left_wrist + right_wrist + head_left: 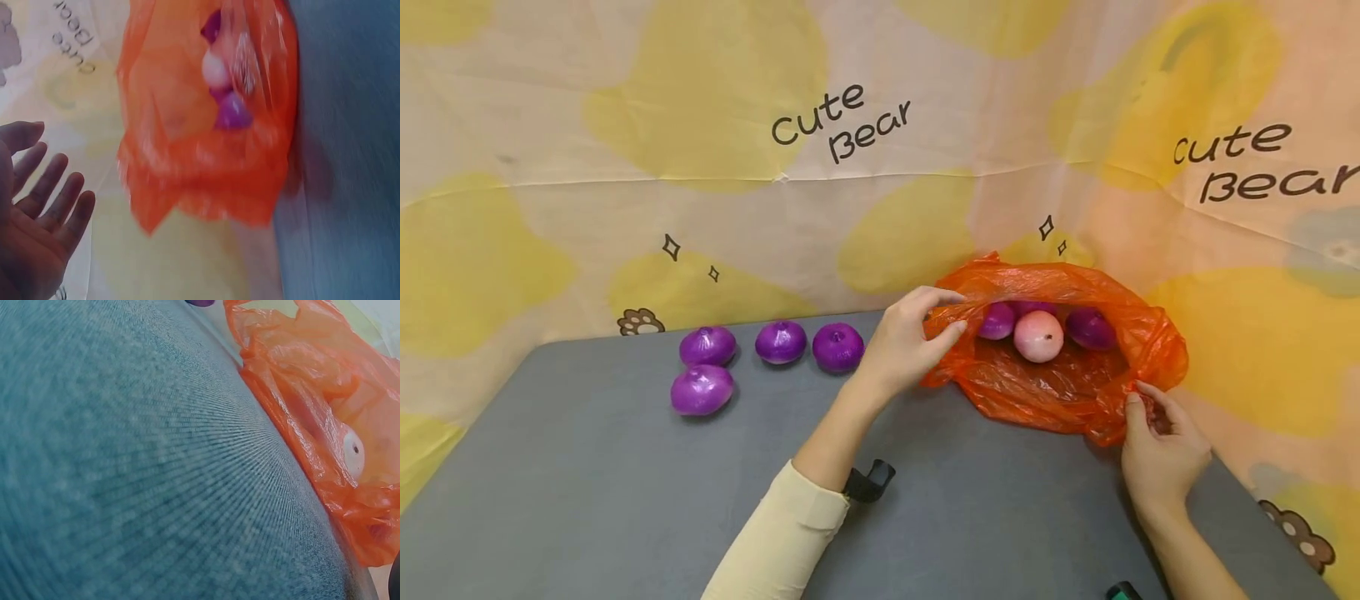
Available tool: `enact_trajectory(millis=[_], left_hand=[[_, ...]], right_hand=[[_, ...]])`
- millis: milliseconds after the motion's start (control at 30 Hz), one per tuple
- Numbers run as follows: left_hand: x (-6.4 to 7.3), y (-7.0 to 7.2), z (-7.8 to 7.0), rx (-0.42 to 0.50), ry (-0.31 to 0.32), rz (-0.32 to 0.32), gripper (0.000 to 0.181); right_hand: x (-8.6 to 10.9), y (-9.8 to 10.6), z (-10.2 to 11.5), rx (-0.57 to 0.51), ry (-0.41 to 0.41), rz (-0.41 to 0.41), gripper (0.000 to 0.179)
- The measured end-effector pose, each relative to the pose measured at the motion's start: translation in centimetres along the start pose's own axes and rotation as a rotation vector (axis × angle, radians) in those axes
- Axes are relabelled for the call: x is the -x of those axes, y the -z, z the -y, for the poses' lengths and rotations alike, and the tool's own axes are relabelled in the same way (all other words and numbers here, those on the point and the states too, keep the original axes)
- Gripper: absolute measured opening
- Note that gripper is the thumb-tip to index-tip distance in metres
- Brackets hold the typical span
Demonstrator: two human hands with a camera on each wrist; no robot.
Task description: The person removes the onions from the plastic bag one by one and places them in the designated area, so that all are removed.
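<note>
A thin orange plastic bag (1052, 283) lies on the grey table with its mouth wide, facing me. Inside are several shiny purple onions (1090, 328) and one pale pink round fruit (1038, 337) with a dark spot. My left hand (906, 342) is at the bag's left rim, thumb and fingers apart; the left wrist view shows the fingers spread beside the bag (206, 169). With thumb and fingertips, my right hand (1165, 458) pinches the front right edge of the mouth. In the right wrist view, the pink fruit (354, 453) shows within the bag; the hand itself is mostly hidden.
Left of the bag, several more purple onions (781, 342) sit on the table (587, 467). A printed cloth (737, 225) hangs behind and along the right side. A black strap (871, 482) is at my left wrist. A small dark object (1123, 592) shows at the bottom edge.
</note>
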State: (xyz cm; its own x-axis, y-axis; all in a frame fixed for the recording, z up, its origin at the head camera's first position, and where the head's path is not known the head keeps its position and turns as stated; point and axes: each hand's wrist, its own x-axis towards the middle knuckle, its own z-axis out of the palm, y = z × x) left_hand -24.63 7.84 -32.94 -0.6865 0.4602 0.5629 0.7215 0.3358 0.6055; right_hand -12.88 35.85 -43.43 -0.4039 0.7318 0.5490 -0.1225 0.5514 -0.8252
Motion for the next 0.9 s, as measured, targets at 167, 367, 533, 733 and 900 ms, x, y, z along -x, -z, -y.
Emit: enact_trajectory(millis=[167,367,533,733,900], left_hand=[[-1.6,-2.8,-1.1,-0.077,-0.048,0.071,0.029],[-2.5,-6.2,-1.5,-0.160,-0.060,0.172,0.030],[-3.3,-9.3,-0.9,-0.168,-0.031,0.224,0.034],[-4.5,-12.8,-0.2,-0.162,0.011,0.263,0.034],[-5.6,-14.6,0.0,-0.218,0.046,0.241,0.038]], right_hand=[[-0.2,0.1,-0.1,0.000,0.018,0.000,0.016],[0.0,0.1,-0.2,-0.008,0.013,0.016,0.015],[0.1,0.1,-0.4,0.006,0.016,0.017,0.015],[0.3,0.3,-0.3,0.008,0.012,0.013,0.015],[0.4,0.1,0.2,-0.009,0.013,0.016,0.015]])
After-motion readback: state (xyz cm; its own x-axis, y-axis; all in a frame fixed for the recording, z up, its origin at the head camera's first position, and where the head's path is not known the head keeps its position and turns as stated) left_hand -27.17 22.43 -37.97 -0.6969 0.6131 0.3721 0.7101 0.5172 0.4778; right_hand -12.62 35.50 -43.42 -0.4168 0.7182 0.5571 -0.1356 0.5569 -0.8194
